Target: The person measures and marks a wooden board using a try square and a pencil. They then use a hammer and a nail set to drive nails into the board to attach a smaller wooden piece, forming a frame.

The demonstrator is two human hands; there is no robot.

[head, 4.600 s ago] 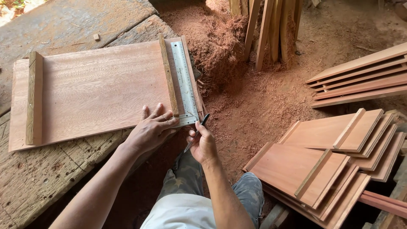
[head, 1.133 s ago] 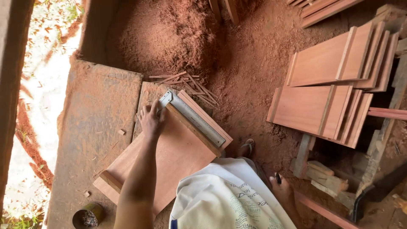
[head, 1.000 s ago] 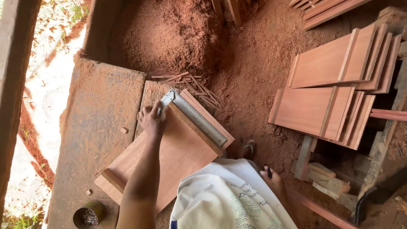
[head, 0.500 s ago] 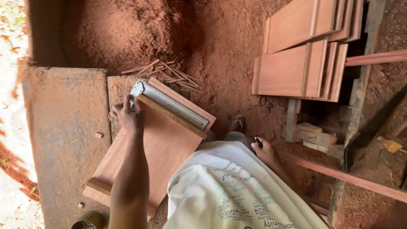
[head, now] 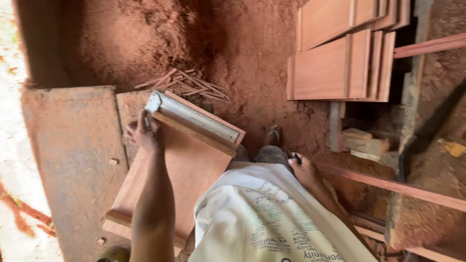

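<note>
At the far left I see the weathered grey worktop [head: 68, 160], with a small wood offcut [head: 113, 161] lying on it. On its right part lies a reddish wooden panel [head: 187, 170] with a cross batten at each end. My left hand [head: 144, 133] rests at the panel's far corner, fingers curled around the end of a metal square ruler [head: 194, 116] that lies along the far batten; the hand is gripping the ruler's tip. Beyond the panel a bundle of thin wood strips [head: 187, 85] lies on red sawdust. Below centre is my pale printed shirt. My right hand [head: 303, 170] hangs beside my knee, closed around a small dark object [head: 296, 158], perhaps a pencil, though I cannot tell. Further right, stacked panels [head: 340, 63] of the same kind lean over the sawdust floor, and a long reddish batten [head: 388, 184] runs across the lower right
</note>
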